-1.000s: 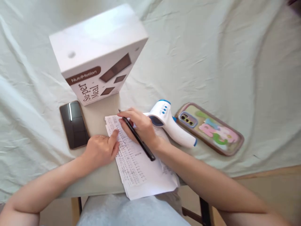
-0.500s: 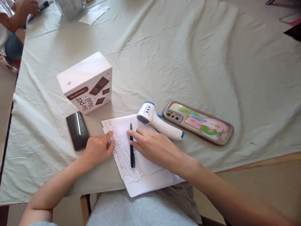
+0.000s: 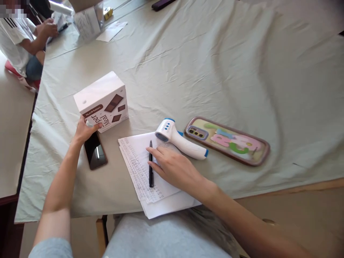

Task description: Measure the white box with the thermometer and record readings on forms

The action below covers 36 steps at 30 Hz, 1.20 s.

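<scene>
The person's left hand (image 3: pixel 84 132) is at the near left corner of a white box (image 3: pixel 100 89), thumb on its printed front and forefinger wide of it; the other fingers are hidden, so one cannot tell whether they grip. The box stands on the pale tablecloth (image 3: pixel 242 89), and a dark phone (image 3: pixel 96 152) lies partly under that hand. The right hand (image 3: pixel 178 168) rests over handwritten papers (image 3: pixel 172 204), its fingers loosely spread, two tips at a black pen (image 3: pixel 151 173) lying across the sheets. An infrared thermometer (image 3: pixel 188 147) overlaps the papers' far right corner, just beside a phone in a decorated case (image 3: pixel 228 143).
</scene>
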Each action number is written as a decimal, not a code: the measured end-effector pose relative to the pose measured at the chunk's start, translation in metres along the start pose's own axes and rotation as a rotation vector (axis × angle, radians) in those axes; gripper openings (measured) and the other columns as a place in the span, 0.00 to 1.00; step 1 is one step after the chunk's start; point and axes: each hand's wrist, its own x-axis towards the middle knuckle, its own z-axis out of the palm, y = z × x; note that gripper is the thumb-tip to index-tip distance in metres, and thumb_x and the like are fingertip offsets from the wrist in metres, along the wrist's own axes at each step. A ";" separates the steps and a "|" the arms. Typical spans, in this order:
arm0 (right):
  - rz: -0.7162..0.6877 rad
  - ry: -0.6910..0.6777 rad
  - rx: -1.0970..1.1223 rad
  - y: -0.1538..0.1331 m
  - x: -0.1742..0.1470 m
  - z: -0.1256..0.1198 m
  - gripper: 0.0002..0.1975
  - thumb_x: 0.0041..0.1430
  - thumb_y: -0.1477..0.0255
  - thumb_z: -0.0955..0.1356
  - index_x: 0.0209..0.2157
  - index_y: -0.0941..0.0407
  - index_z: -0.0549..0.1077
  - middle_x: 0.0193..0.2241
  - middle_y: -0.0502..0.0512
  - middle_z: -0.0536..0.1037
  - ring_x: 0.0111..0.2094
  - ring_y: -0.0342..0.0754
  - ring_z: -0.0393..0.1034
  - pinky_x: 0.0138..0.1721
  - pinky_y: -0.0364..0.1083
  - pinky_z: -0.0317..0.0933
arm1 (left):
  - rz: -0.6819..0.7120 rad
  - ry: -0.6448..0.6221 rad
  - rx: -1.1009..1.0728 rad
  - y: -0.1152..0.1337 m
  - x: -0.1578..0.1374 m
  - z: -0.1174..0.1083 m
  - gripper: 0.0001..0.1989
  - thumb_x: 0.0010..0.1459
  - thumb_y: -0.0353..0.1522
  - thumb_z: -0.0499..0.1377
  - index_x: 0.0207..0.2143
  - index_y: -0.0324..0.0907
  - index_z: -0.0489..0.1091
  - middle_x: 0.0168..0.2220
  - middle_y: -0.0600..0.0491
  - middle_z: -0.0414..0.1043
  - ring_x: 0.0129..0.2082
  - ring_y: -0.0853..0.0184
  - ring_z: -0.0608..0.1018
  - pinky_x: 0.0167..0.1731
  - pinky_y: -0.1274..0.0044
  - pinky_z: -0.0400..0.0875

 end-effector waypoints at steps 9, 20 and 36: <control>-0.001 0.038 0.018 0.006 -0.005 0.005 0.17 0.65 0.70 0.62 0.52 0.62 0.70 0.36 0.62 0.77 0.39 0.55 0.73 0.36 0.50 0.66 | -0.137 0.174 -0.771 0.064 -0.064 0.047 0.25 0.46 0.46 0.66 0.42 0.44 0.66 0.42 0.49 0.77 0.47 0.57 0.79 0.41 0.71 0.77; 0.141 0.297 0.100 0.024 -0.009 -0.017 0.17 0.65 0.66 0.61 0.51 0.59 0.69 0.40 0.65 0.75 0.45 0.58 0.70 0.46 0.56 0.65 | -0.340 0.104 -0.855 0.050 -0.098 0.064 0.29 0.44 0.46 0.69 0.44 0.42 0.67 0.43 0.48 0.78 0.48 0.54 0.80 0.44 0.68 0.78; 0.488 0.429 0.952 0.001 -0.024 -0.052 0.14 0.52 0.56 0.71 0.35 0.49 0.71 0.29 0.52 0.75 0.28 0.51 0.68 0.30 0.51 0.63 | -0.228 0.020 -0.764 0.036 -0.105 0.063 0.32 0.49 0.53 0.65 0.51 0.44 0.66 0.48 0.47 0.76 0.48 0.56 0.79 0.43 0.69 0.78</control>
